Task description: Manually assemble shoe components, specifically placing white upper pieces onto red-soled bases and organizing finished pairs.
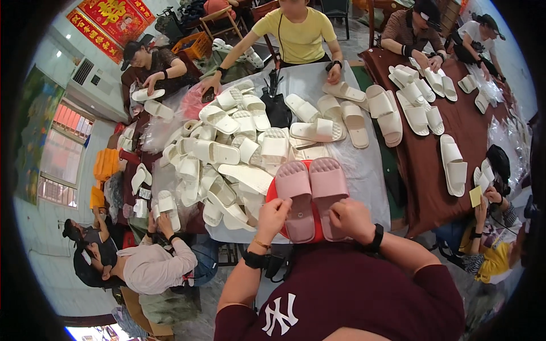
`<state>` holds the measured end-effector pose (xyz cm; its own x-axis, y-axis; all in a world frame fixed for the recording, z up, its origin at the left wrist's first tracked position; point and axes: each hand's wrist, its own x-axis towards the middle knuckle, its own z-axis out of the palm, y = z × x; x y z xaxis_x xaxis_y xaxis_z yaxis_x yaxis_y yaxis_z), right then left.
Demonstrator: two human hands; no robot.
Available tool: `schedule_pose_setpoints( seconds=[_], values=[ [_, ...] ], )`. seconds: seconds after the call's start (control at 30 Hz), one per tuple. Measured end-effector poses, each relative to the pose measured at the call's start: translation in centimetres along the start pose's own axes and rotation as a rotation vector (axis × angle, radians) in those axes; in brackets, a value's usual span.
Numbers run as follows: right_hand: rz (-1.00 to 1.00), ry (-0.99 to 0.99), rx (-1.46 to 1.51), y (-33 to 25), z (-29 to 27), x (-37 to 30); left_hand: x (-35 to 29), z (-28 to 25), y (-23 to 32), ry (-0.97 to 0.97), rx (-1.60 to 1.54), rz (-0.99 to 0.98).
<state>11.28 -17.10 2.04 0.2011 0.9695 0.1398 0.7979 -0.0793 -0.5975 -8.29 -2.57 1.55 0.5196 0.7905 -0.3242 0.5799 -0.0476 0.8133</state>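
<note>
A pair of pink slippers (328,179) lies side by side right in front of me, toes pointing away, over a round red surface (272,191) at the table's near edge. My left hand (273,220) is closed in a pinch at the left slipper's outer side, by the strap. Mirroring it, my right hand (352,219) has curled fingers over the right slipper's insole. What either pinch holds, if anything, is too small to make out. A large heap of white slippers (216,152) spreads to the left and beyond the pink pair.
Plastic sheeting covers the table (369,196). A black bag (277,108) stands among the slippers. Across the table, a person in a yellow shirt (297,34) reaches toward the heap. More people handle white slippers at a brown-covered table (424,165) on the right and along the left.
</note>
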Motion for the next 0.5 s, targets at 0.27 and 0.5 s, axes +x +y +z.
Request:
schedule_pose_setpoints(
  seconds=[0.27,0.5],
  values=[
    [-0.173,0.16,0.077,1.0,0.1,1.5,5.8,-2.1,-3.2,0.386,-0.116,0.091],
    [0.28,0.368,0.332,5.3,-0.5,4.4,9.8,-3.4,-4.9,0.281,0.374,0.006]
  ],
)
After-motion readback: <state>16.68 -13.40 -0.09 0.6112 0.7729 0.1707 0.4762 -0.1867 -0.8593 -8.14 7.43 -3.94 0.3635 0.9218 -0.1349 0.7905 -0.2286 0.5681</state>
